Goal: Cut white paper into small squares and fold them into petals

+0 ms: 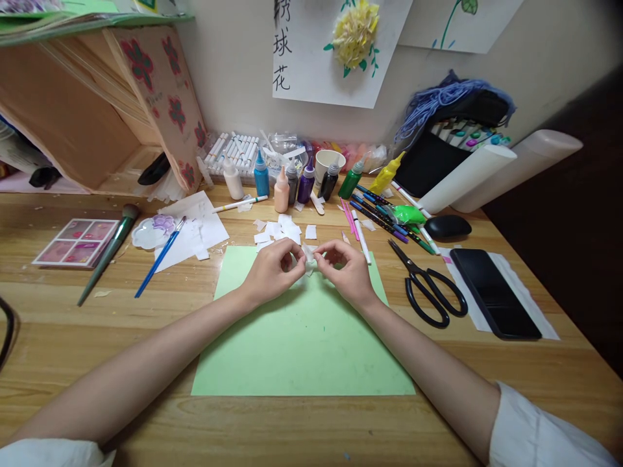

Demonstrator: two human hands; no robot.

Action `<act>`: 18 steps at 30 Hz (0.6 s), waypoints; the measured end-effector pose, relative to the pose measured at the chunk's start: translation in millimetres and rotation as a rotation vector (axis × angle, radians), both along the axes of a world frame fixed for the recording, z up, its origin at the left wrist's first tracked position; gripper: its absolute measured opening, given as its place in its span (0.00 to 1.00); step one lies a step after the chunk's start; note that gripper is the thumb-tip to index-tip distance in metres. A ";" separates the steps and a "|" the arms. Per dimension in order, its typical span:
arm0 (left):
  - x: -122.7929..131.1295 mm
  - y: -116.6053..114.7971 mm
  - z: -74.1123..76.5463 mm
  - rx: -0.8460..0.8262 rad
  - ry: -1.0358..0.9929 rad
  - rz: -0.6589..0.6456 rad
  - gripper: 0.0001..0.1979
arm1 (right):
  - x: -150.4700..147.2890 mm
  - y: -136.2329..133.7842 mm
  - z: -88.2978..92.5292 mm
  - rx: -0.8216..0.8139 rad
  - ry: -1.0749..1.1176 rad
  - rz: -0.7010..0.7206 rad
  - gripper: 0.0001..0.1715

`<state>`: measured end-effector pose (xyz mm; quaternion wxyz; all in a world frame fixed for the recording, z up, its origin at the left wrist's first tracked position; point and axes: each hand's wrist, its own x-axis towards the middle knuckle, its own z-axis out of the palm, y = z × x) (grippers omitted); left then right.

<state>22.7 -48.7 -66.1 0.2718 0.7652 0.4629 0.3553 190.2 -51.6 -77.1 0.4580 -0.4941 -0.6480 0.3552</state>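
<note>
My left hand (276,269) and my right hand (343,267) meet over the far part of a green sheet of paper (302,350). Between their pinched fingertips is a small piece of white paper (309,251), creased or folded; its exact shape is partly covered by the fingers. Thumb and forefinger of each hand close on it from either side. Just beyond my left hand lie several cut white paper squares (287,226), loosely heaped. A pair of black-handled scissors (428,282) rests on the wooden table to the right of the sheet.
Several paint bottles (305,183) and a paper cup (329,162) line the back. Pens (377,214), a mouse (448,226) and a phone (494,292) are at right. At left are a blue paintbrush (161,256), a large green brush (109,254) and a pink palette (78,242).
</note>
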 end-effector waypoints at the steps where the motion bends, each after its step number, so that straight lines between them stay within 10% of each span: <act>1: 0.0 0.1 0.4 -0.001 0.001 0.006 0.03 | 0.3 0.9 -0.9 -0.010 0.010 -0.016 0.04; 18: -4.3 2.8 -0.1 -0.072 -0.188 0.199 0.04 | 0.7 6.2 -4.1 -0.081 0.041 -0.202 0.08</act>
